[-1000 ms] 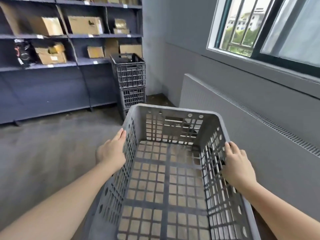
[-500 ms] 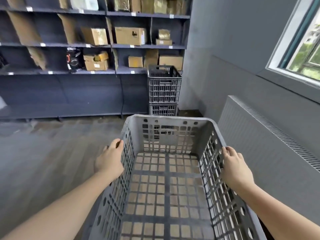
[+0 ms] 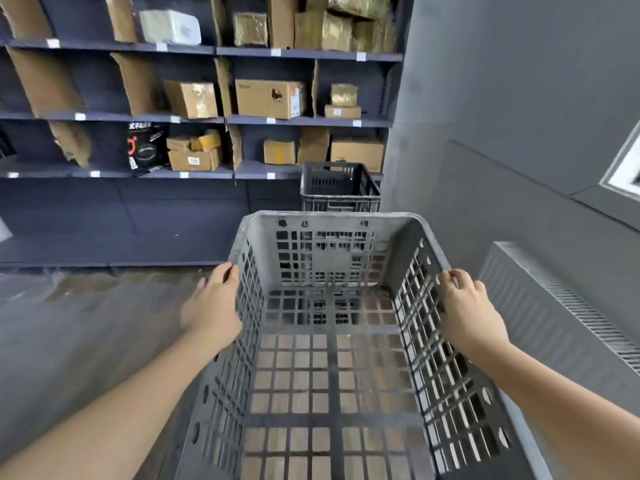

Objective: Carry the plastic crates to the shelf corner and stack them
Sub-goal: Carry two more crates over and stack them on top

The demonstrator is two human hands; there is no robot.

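The gray crate (image 3: 332, 358) hangs between the hands: left hand (image 3: 211, 306) clamped on its left rim, right hand (image 3: 467, 306) on its right rim.

Looks like a stockroom or small warehouse back room. Dark metal shelving (image 3: 221, 119) runs along the wall, loaded with taped cardboard boxes (image 3: 270, 98) and little white labels on the shelf edges, with slotted plastic crates (image 3: 339, 187) in the corner, a bare concrete floor (image 3: 69, 341) and plain grey walls (image 3: 502, 133).
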